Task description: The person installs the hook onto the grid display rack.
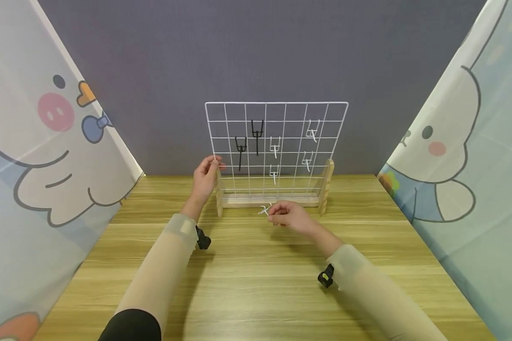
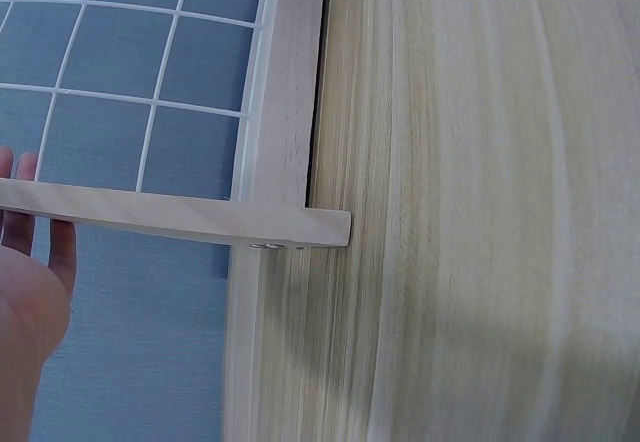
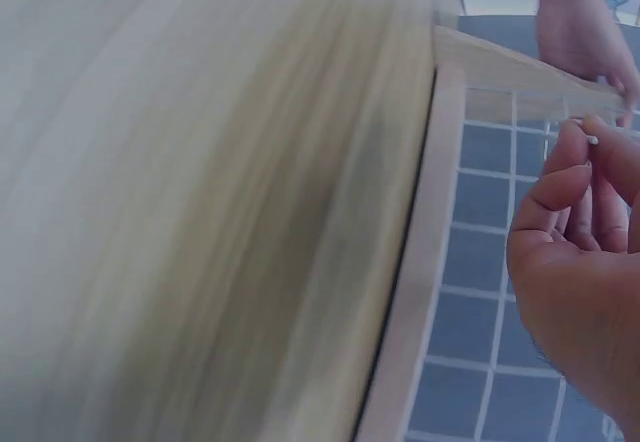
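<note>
A white wire grid (image 1: 277, 103) stands upright in a wooden base (image 1: 247, 203) with side posts. My left hand (image 1: 205, 177) grips this rack at its left edge, near the top of the left post (image 2: 180, 214); some fingers pass behind the wires. In front of the lower rail, my right hand (image 1: 292, 216) pinches a small white hook (image 1: 263, 210), its prongs pointing left, away from the fingers. Only a white tip of the hook (image 3: 593, 140) shows between thumb and finger in the right wrist view. Two black hooks (image 1: 257, 135) and several white hooks (image 1: 275, 148) hang on the grid.
The rack stands toward the back of a wood-grain table (image 1: 256, 284). A dark grey panel (image 1: 277, 52) rises behind it. Cartoon-printed curtains (image 1: 59, 156) flank the table on both sides.
</note>
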Demonstrator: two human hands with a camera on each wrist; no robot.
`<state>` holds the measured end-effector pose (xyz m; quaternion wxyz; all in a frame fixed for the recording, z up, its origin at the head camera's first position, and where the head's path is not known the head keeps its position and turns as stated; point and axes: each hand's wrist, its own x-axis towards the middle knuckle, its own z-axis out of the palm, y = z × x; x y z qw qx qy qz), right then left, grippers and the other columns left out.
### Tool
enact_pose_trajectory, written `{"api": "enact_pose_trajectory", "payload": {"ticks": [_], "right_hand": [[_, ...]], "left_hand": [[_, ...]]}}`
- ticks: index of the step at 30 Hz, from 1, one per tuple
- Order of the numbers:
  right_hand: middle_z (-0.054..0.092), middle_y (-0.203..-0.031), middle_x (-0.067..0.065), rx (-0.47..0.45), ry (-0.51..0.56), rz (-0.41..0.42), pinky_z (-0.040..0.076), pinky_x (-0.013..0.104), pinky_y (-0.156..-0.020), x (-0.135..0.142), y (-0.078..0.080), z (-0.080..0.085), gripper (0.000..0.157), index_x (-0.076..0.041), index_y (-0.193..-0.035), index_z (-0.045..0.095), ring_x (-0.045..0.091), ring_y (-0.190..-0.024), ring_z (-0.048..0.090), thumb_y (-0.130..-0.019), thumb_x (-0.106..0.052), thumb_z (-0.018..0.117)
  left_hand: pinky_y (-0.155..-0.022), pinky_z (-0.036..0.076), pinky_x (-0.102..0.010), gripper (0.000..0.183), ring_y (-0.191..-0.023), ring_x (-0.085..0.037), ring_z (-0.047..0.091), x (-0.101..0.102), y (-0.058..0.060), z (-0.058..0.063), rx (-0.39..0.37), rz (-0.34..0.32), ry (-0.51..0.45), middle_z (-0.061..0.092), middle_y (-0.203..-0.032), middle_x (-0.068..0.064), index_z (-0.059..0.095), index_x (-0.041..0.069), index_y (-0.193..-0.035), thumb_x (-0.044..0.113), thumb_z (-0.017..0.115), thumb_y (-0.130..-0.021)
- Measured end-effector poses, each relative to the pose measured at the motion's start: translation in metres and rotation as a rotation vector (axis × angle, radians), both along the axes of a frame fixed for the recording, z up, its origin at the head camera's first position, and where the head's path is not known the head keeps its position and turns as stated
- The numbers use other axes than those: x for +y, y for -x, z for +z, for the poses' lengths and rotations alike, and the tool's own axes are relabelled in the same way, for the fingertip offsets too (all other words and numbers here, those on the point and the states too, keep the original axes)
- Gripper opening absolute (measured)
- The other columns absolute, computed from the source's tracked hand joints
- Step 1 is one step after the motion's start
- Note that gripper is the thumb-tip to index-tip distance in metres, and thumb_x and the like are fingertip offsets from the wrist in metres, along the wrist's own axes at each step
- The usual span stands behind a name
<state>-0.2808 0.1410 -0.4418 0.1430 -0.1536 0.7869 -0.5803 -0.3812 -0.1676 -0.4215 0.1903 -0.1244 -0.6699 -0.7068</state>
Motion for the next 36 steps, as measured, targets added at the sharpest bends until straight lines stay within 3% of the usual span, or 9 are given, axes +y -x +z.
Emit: {"api": "enact_pose_trajectory", "payload": {"ticks": [5, 9, 12, 15, 19, 23, 30, 32, 36], "right_hand": [[0.07, -0.088, -0.002, 0.062, -0.003, -0.053, 0.051, 0.028, -0.069, 0.028, -0.007, 0.017, 0.026, 0.002, -0.122, 0.073, 0.017, -0.079, 0.059, -0.103, -0.015, 0.077], [0.074, -0.098, 0.005, 0.083, 0.013, -0.121, 0.052, 0.026, -0.072, 0.05, -0.012, 0.031, 0.025, 0.0, -0.125, 0.074, 0.017, -0.085, 0.062, -0.104, -0.015, 0.076], [0.074, -0.101, 0.003, 0.099, 0.026, -0.171, 0.055, 0.028, -0.077, 0.066, -0.013, 0.04, 0.026, 0.0, -0.126, 0.074, 0.017, -0.089, 0.064, -0.105, -0.016, 0.075], [0.073, -0.096, -0.007, 0.13, 0.041, -0.217, 0.055, 0.026, -0.076, 0.079, -0.012, 0.049, 0.025, -0.001, -0.125, 0.073, 0.013, -0.087, 0.063, -0.105, -0.017, 0.075], [0.074, -0.093, -0.013, 0.171, 0.098, -0.273, 0.055, 0.022, -0.074, 0.091, -0.008, 0.062, 0.012, -0.009, -0.117, 0.075, 0.007, -0.084, 0.063, -0.106, -0.015, 0.073], [0.075, -0.095, -0.012, 0.206, 0.185, -0.311, 0.056, 0.019, -0.073, 0.097, -0.001, 0.077, 0.008, -0.018, -0.109, 0.077, 0.007, -0.083, 0.065, -0.107, -0.012, 0.073], [0.075, -0.092, -0.009, 0.26, 0.234, -0.369, 0.056, 0.018, -0.073, 0.103, 0.012, 0.101, 0.01, -0.013, -0.113, 0.078, 0.008, -0.081, 0.065, -0.104, -0.017, 0.078], [0.075, -0.091, -0.009, 0.266, 0.246, -0.382, 0.056, 0.018, -0.072, 0.103, 0.016, 0.106, 0.013, -0.011, -0.114, 0.078, 0.008, -0.081, 0.065, -0.103, -0.017, 0.079], [0.074, -0.089, -0.009, 0.274, 0.264, -0.423, 0.057, 0.019, -0.073, 0.106, 0.024, 0.115, 0.01, -0.015, -0.112, 0.079, 0.011, -0.082, 0.064, -0.103, -0.017, 0.08]], "left_hand": [[-0.062, 0.04, -0.017, 0.022, -0.1, -0.007, 0.075, 0.0, 0.0, 0.0, 0.002, -0.002, 0.003, 0.077, -0.114, -0.017, 0.07, 0.005, -0.124, 0.019, 0.055, -0.116], [-0.068, 0.044, -0.019, 0.018, -0.098, -0.005, 0.075, 0.001, -0.001, 0.001, 0.006, -0.008, 0.002, 0.073, -0.121, -0.032, 0.07, 0.011, -0.121, 0.018, 0.054, -0.116], [-0.069, 0.045, -0.019, 0.022, -0.096, -0.003, 0.074, 0.001, 0.0, 0.001, 0.005, -0.008, 0.003, 0.074, -0.118, -0.028, 0.069, 0.003, -0.125, 0.017, 0.054, -0.117], [-0.066, 0.043, -0.019, 0.024, -0.096, -0.003, 0.074, 0.0, 0.0, 0.001, 0.001, -0.008, 0.003, 0.078, -0.111, -0.015, 0.068, 0.0, -0.126, 0.018, 0.055, -0.116], [-0.061, 0.04, -0.018, 0.026, -0.096, -0.005, 0.075, 0.0, -0.001, 0.002, -0.006, 0.008, 0.016, 0.08, -0.108, -0.007, 0.069, 0.001, -0.126, 0.021, 0.055, -0.116], [-0.057, 0.038, -0.017, 0.024, -0.096, -0.009, 0.075, 0.0, -0.001, 0.002, -0.019, 0.026, 0.029, 0.078, -0.113, -0.017, 0.072, 0.007, -0.125, 0.023, 0.056, -0.116], [-0.057, 0.038, -0.017, 0.02, -0.102, -0.019, 0.075, -0.001, 0.001, -0.001, -0.037, 0.023, 0.035, 0.072, -0.124, -0.032, 0.073, 0.019, -0.12, 0.024, 0.055, -0.117], [-0.057, 0.038, -0.017, 0.02, -0.107, -0.024, 0.075, -0.001, 0.0, -0.001, -0.041, 0.019, 0.035, 0.072, -0.125, -0.032, 0.073, 0.017, -0.121, 0.024, 0.055, -0.117], [-0.059, 0.039, -0.017, 0.029, -0.111, -0.03, 0.075, -0.001, 0.0, -0.001, -0.038, 0.018, 0.039, 0.072, -0.125, -0.032, 0.069, 0.002, -0.129, 0.024, 0.054, -0.117]]}}
